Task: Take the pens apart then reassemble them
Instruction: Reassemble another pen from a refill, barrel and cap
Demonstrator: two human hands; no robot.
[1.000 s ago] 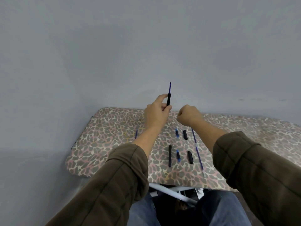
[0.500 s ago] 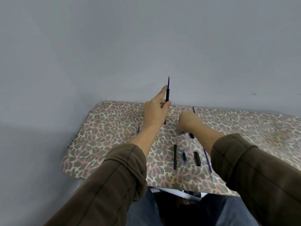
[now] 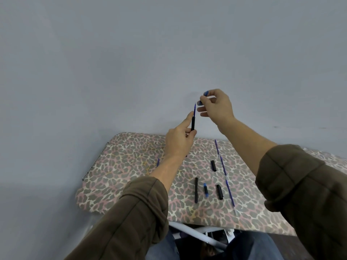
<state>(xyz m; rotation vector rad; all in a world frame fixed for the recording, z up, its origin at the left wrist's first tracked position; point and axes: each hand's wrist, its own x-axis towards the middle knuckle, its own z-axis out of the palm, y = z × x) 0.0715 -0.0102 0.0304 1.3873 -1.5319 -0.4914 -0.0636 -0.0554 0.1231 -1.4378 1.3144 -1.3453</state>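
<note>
My left hand [image 3: 179,141] grips a black pen barrel [image 3: 192,123] upright, with a blue refill [image 3: 194,110] sticking out of its top. Just above and right of the refill tip, my right hand [image 3: 217,107] pinches a small blue pen tip piece [image 3: 206,93]. On the leopard-print board [image 3: 131,162] lie a long black barrel [image 3: 196,190], a short blue piece [image 3: 206,190], two short black caps [image 3: 219,191] [image 3: 213,165] and a long blue refill [image 3: 224,171]. Another blue part [image 3: 158,162] shows partly behind my left forearm.
A grey wall [image 3: 169,53] rises right behind the board. The board's near edge [image 3: 187,220] is above my lap, with a white metal frame [image 3: 197,234] underneath. The board's left end [image 3: 90,177] is rounded.
My right hand has lifted from the board, where it reached among the parts, up beside the refill tip with a small blue piece. My left hand keeps holding the barrel upright.
</note>
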